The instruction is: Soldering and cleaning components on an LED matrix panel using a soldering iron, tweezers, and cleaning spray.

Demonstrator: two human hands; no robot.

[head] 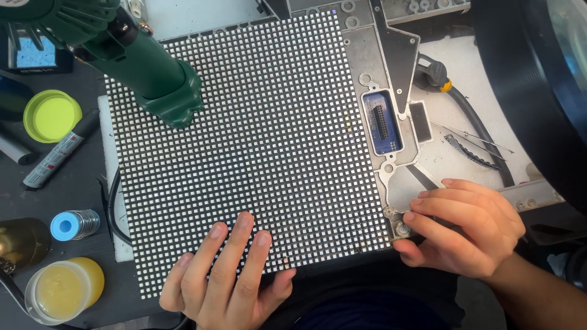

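Note:
A square black panel (257, 140) covered with a grid of small white dots lies flat in the middle of the bench. My left hand (223, 278) rests flat on its near edge, fingers spread and pointing away from me, holding nothing. My right hand (465, 226) sits at the panel's near right corner, fingers curled against a grey metal frame (391, 177) that lies under the panel; fingertips touch the frame's corner by a screw boss (402, 229). A blue connector board (382, 122) shows through an opening in the frame.
A green hot-air tool (147, 67) lies tilted across the panel's far left corner. Left of the panel are a green lid (52, 115), a marker pen (58, 153), a blue-capped spool (73, 225) and a jar of yellow paste (61, 290). Tweezers (471, 139) and a black cable (483, 131) lie at right.

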